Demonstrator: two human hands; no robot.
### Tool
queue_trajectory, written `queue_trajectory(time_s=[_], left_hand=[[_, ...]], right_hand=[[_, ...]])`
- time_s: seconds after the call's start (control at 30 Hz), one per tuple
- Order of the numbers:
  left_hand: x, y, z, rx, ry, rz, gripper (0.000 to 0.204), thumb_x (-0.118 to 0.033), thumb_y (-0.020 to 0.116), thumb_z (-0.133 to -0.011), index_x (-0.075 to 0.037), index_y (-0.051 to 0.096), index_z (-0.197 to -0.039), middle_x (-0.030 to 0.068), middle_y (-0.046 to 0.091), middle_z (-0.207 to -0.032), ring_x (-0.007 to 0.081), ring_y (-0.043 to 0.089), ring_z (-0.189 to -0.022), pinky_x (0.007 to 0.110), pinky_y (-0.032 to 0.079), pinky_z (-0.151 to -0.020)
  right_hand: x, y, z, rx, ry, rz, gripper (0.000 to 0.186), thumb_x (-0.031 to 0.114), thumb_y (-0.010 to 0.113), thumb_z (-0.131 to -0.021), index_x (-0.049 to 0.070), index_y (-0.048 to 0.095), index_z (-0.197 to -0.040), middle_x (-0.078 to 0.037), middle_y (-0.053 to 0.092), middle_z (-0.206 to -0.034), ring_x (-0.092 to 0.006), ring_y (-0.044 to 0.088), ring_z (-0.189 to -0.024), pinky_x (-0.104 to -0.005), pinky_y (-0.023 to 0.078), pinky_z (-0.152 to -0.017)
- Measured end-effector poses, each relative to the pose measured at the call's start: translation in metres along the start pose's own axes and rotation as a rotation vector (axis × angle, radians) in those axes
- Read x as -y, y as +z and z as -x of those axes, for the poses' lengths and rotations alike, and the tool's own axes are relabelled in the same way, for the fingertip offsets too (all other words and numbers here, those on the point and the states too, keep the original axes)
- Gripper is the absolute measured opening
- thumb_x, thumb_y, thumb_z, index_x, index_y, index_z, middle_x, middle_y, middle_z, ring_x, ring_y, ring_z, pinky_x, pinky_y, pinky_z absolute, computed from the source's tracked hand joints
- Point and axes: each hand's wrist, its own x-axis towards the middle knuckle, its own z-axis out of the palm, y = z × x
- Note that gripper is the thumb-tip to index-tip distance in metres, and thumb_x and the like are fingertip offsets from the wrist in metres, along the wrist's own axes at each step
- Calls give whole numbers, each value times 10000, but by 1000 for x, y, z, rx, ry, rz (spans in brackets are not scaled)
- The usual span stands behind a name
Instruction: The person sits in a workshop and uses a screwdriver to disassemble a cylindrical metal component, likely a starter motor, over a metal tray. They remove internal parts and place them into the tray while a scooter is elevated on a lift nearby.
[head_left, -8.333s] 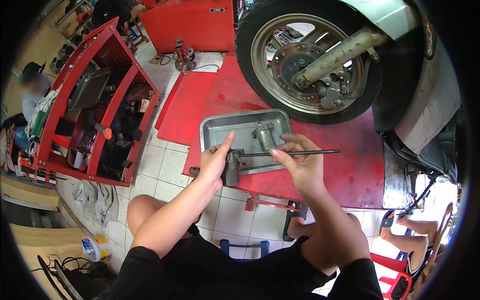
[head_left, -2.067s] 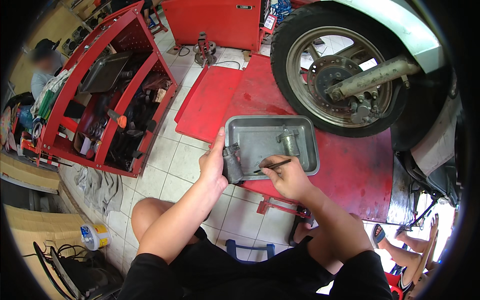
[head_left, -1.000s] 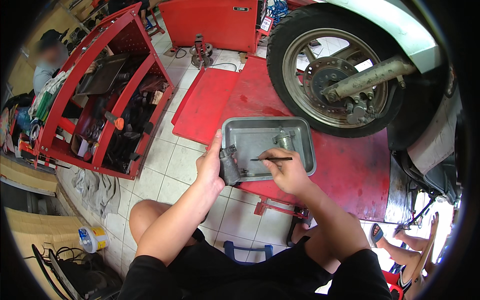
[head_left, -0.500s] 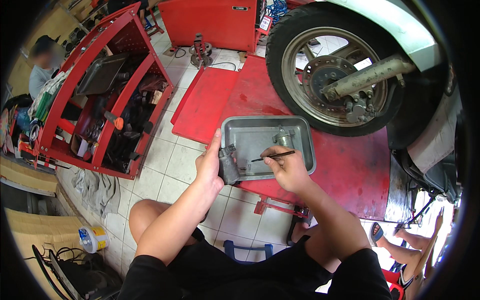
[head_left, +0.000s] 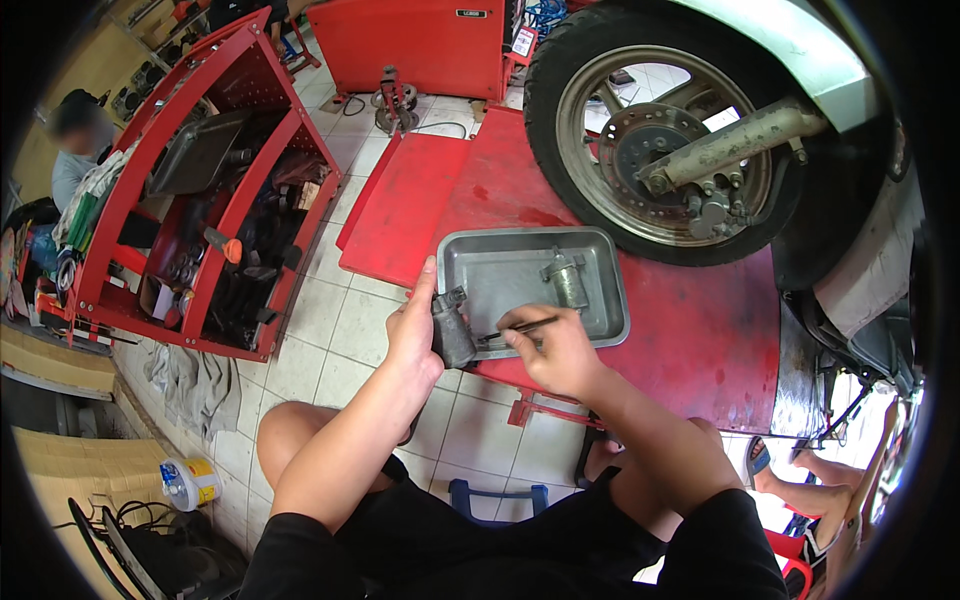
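Note:
My left hand (head_left: 410, 335) is closed around a dark grey cylindrical metal part (head_left: 454, 336), which looks like a small starter motor, over the near left corner of a metal tray (head_left: 620, 262). Between the fingers of my right hand (head_left: 562, 352) is a slim dark rod-like tool (head_left: 535, 325). Its tip points left, close to the part's side; whether they touch I cannot make out. A second, similar silvery cylinder (head_left: 569, 285) with a bracketed end lies in the tray's right half.
Under the tray is a red platform (head_left: 690, 340); a motorcycle front wheel (head_left: 665, 150) with brake disc stands just behind. At left, a red tool cart (head_left: 200, 270) holds assorted tools. A blue stool (head_left: 497, 492) is below me. Another person (head_left: 75, 150) sits far left.
The tool in my right hand has moved left and slightly down toward the cylindrical part. My left hand keeps its hold, almost unmoved. The view has shifted a little.

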Motion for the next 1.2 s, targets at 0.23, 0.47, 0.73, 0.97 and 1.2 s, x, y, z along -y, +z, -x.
queue_trajectory(time_s=[0.23,0.47,0.73,0.97,1.2], left_hand=[[0,3,2,10,-10,2,520,-515,760,-808,-24,627,-918,92,645,-765,201,607,-611,364,524,-571],[2,3,-1,10,-16,3,526,-514,765,-803,-26,626,-938,94,647,-774,204,608,-614,368,527,-573],[6,1,-7,21,-3,-14,560,-587,760,-765,-45,631,-816,96,639,-745,227,611,-613,393,532,-583],[6,3,-6,13,-7,-22,557,-586,752,-774,-45,628,-815,91,638,-738,222,616,-600,396,530,-565],[6,1,-8,23,2,-19,557,-584,753,-774,-44,628,-814,97,639,-749,224,614,-604,399,532,-572]], right_hand=[[-7,-13,3,-42,102,97,113,7,607,-844,-35,662,-934,-190,664,-879,-353,657,-788,-397,524,-724],[11,-13,4,30,-40,1,110,15,605,-852,-32,661,-934,-188,666,-887,-351,663,-794,-387,527,-723],[-13,-26,2,-120,124,107,115,-1,603,-828,-29,654,-927,-198,659,-830,-370,653,-758,-407,523,-703],[0,-17,2,-49,53,-35,127,-4,595,-867,-58,658,-962,-183,677,-866,-294,687,-754,-357,558,-708],[1,-15,-3,-88,226,-223,126,-12,588,-889,-54,665,-979,-159,683,-925,-267,702,-824,-331,578,-762]])
